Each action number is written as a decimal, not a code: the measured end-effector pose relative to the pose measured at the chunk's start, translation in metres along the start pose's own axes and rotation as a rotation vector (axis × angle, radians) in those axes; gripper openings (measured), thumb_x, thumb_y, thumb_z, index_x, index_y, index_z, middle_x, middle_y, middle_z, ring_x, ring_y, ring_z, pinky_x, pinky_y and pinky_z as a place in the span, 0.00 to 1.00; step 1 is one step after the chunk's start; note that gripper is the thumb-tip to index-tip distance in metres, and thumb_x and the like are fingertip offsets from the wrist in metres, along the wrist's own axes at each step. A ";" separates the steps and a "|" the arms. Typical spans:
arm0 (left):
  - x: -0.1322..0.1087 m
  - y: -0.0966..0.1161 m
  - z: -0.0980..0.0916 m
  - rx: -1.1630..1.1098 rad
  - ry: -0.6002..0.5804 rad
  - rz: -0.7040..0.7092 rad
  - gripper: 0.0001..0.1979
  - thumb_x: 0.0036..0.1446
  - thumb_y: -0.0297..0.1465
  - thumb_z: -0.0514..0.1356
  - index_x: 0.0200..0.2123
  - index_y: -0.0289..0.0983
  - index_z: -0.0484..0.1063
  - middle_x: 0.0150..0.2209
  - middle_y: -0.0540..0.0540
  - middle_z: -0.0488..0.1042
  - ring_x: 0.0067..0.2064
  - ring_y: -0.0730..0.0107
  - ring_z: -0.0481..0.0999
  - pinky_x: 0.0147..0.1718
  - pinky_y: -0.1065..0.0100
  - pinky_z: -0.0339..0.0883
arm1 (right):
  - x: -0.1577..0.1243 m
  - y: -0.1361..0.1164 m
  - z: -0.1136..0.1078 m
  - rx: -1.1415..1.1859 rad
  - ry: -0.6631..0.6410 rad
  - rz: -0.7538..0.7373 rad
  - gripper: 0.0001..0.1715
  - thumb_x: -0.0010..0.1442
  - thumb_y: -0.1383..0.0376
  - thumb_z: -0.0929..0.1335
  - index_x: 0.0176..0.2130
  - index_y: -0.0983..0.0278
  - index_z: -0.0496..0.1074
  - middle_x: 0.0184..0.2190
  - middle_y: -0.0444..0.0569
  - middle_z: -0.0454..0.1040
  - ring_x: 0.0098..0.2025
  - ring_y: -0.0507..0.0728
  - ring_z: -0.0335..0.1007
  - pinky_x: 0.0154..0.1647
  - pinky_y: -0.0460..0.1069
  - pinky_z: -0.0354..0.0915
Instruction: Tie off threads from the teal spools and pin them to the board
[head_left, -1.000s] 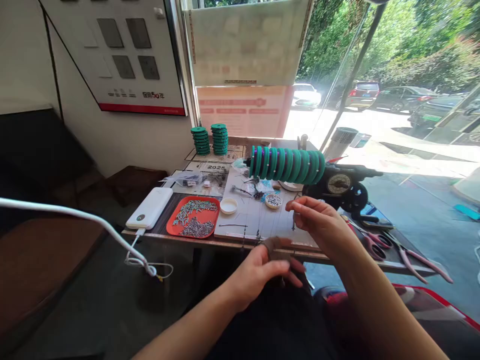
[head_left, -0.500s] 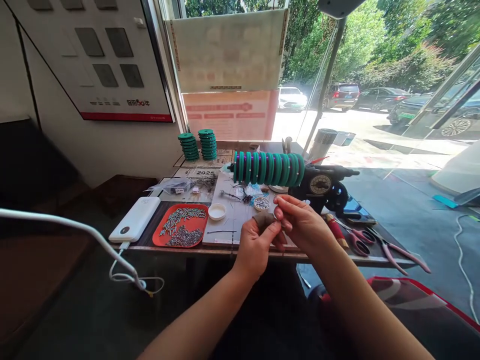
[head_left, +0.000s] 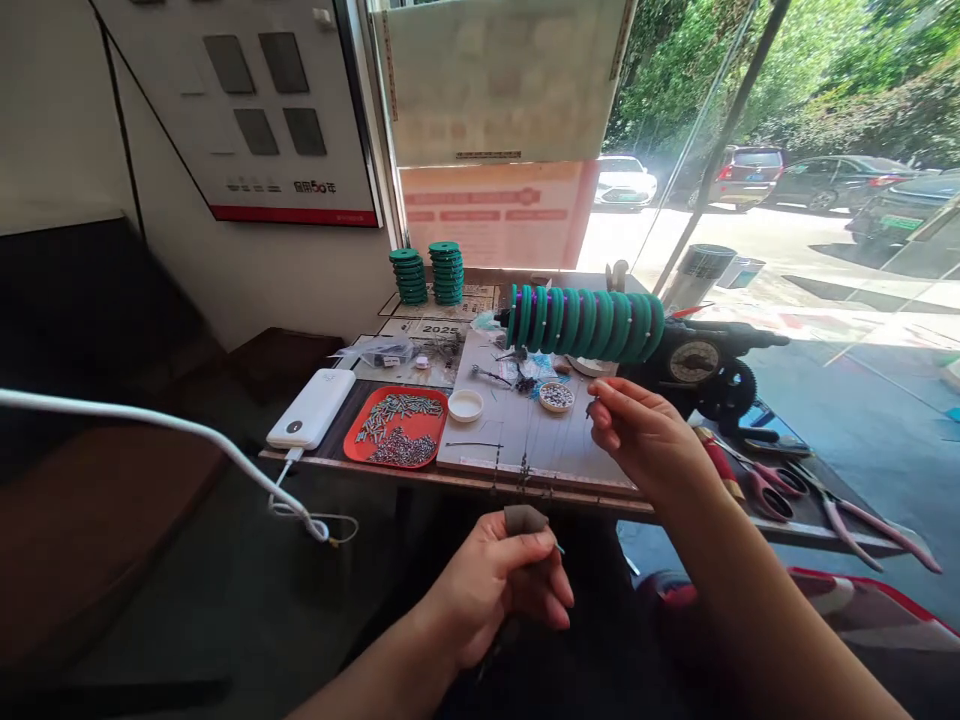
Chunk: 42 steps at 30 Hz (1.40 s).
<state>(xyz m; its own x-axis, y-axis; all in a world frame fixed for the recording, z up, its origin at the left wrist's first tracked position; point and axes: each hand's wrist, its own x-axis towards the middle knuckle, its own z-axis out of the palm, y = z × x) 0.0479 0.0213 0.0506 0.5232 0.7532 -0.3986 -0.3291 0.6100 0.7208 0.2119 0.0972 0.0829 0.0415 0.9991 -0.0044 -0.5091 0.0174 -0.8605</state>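
My left hand (head_left: 495, 580) is low in front of the table edge, fingers curled in a pinch, with a brown wrap on the thumb tip and a thin wire or needle poking out to the right. My right hand (head_left: 645, 435) hovers over the white work board (head_left: 517, 430), fingers pinched on something small and thin that I cannot make out. A small dish of beads (head_left: 556, 397) lies just left of it. Behind stands a row of green spools (head_left: 585, 322) on a black winding machine (head_left: 701, 365).
A red tray (head_left: 397, 428) of small metal pieces, a white lid (head_left: 465, 405) and a white power bank (head_left: 312, 408) with a cable lie at left. Two stacks of green spools (head_left: 427, 275) stand at the back. Pink-handled scissors and pliers (head_left: 795, 485) rest at right.
My hands were together above the table edge half a second ago. They have parted: the left hand dropped down toward my lap, the right stayed up over the board.
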 end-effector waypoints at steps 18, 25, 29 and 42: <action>-0.017 -0.018 -0.019 -0.198 -0.020 -0.090 0.10 0.52 0.33 0.58 0.25 0.32 0.67 0.20 0.47 0.73 0.19 0.75 0.73 0.20 0.74 0.69 | -0.001 0.003 0.002 -0.090 0.020 -0.029 0.12 0.38 0.63 0.74 0.24 0.65 0.71 0.14 0.41 0.64 0.15 0.45 0.55 0.12 0.41 0.50; -0.022 -0.020 -0.021 -0.205 -0.020 -0.081 0.10 0.54 0.33 0.57 0.25 0.32 0.66 0.21 0.46 0.73 0.19 0.76 0.72 0.21 0.74 0.68 | 0.002 0.003 0.002 -0.094 0.017 -0.061 0.11 0.38 0.63 0.74 0.24 0.64 0.72 0.15 0.41 0.64 0.15 0.46 0.55 0.12 0.42 0.49; -0.024 -0.021 -0.022 -0.205 -0.017 -0.080 0.10 0.55 0.33 0.56 0.26 0.32 0.66 0.21 0.46 0.73 0.20 0.75 0.72 0.21 0.73 0.68 | 0.002 0.003 -0.001 -0.099 0.015 -0.050 0.11 0.39 0.63 0.74 0.24 0.65 0.71 0.14 0.41 0.64 0.15 0.45 0.54 0.13 0.42 0.50; -0.027 -0.024 -0.024 -0.225 -0.013 -0.093 0.10 0.56 0.31 0.55 0.24 0.32 0.66 0.21 0.45 0.74 0.19 0.74 0.73 0.20 0.73 0.68 | 0.002 0.003 -0.001 -0.102 0.022 -0.065 0.11 0.39 0.63 0.74 0.24 0.65 0.71 0.14 0.41 0.63 0.16 0.46 0.55 0.12 0.42 0.49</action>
<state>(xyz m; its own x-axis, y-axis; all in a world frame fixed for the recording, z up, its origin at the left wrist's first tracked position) 0.0224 -0.0079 0.0306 0.5692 0.6886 -0.4492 -0.4452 0.7175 0.5357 0.2114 0.0994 0.0803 0.0908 0.9950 0.0426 -0.4147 0.0766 -0.9067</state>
